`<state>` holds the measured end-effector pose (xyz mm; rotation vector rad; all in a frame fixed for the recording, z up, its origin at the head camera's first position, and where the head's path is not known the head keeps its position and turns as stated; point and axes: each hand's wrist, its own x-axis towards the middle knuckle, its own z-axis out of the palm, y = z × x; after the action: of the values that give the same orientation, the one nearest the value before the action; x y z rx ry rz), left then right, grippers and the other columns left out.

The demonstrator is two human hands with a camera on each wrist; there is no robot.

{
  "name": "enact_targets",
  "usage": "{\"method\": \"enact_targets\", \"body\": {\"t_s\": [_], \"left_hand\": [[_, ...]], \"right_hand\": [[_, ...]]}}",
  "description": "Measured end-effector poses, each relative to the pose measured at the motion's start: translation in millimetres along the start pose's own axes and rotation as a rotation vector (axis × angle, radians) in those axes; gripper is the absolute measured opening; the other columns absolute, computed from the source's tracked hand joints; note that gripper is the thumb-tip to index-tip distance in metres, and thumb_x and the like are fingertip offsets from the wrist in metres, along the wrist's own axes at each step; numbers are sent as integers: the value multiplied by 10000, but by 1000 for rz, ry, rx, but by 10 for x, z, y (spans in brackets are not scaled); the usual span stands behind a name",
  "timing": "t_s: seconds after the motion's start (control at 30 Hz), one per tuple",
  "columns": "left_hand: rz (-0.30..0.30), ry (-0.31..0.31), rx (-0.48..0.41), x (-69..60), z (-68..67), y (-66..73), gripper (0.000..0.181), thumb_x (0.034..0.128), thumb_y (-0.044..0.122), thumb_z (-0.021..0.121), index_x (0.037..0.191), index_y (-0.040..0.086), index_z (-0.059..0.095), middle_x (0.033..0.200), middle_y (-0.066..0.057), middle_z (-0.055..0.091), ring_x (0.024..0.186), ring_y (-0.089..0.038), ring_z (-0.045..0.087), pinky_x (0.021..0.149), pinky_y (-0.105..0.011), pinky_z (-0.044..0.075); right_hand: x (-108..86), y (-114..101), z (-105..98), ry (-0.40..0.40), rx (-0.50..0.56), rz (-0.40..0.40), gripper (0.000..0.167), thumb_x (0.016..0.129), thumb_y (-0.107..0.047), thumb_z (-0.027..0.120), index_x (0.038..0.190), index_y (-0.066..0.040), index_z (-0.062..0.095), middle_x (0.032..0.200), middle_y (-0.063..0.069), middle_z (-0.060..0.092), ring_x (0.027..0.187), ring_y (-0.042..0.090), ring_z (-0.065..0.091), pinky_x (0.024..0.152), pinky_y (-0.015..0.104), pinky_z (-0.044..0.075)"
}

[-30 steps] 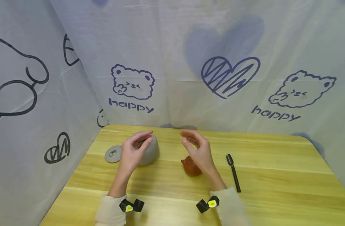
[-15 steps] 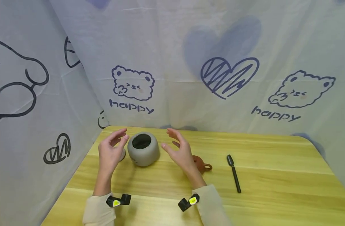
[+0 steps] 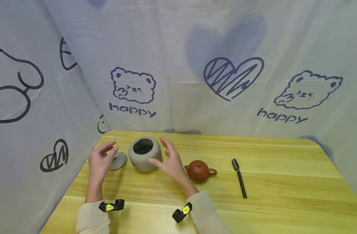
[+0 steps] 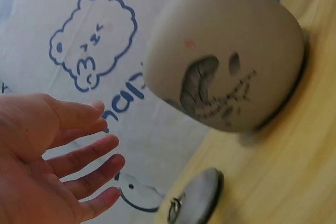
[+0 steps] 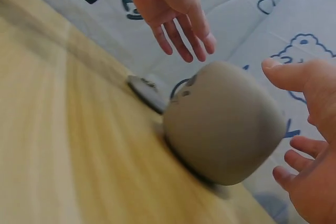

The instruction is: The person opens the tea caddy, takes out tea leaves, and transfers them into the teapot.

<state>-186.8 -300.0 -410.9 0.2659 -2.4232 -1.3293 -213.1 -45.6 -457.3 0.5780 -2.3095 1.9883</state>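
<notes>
A round grey jar (image 3: 143, 163) with a dark opening stands upright on the table, a drawing on its side in the left wrist view. My right hand (image 3: 173, 165) is at the jar's right side, fingers spread and gently bent; the right wrist view shows a gap between them. My left hand (image 3: 99, 162) hovers above the left of the table, holding nothing. Beside it lies a flat grey lid (image 3: 120, 161) with a small metal ring, partly hidden by that hand in the head view.
A reddish-brown teapot (image 3: 197, 171) sits right of the jar, its handle pointing right. Farther right lies a black scoop (image 3: 239, 178) with a long handle. Printed cloth (image 3: 178, 107) hangs behind the wooden table (image 3: 284, 195).
Both hands have moved left; the left passed from in front of the jar to beyond the lid, the right from over the teapot to the jar's side. Jar, lid, teapot and scoop stay put.
</notes>
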Motion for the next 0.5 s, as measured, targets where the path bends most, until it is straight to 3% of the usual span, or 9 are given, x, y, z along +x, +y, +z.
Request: {"method": "enact_targets", "body": {"t_s": [0.2,0.3,0.5], "left_hand": [[-19,18,86,16,-47,-208,285,1004,98,660,1247,-44,703,1249,-243,683,1161,-387,631,1065,-529,461],[-22,24,130,24,-52,-317,276,992,80,672,1225,-63,707,1223,-259,689,1138,-411,639,1029,-554,478],[-44,-26,246,24,-18,-486,291,971,88,709,1226,-53,716,1206,-292,680,1197,-482,569,991,-605,471]], "right_hand": [[-38,75,149,7,20,0,899,875,-260,852,1599,-136,335,1624,58,353,1463,318,381,1166,508,380],[-58,93,199,17,15,-10,890,878,-283,847,1596,-142,341,1613,54,364,1455,277,390,1160,503,393],[-82,138,259,44,2,-24,887,870,-296,855,1588,-143,358,1579,9,401,1445,195,396,1151,484,412]]}}
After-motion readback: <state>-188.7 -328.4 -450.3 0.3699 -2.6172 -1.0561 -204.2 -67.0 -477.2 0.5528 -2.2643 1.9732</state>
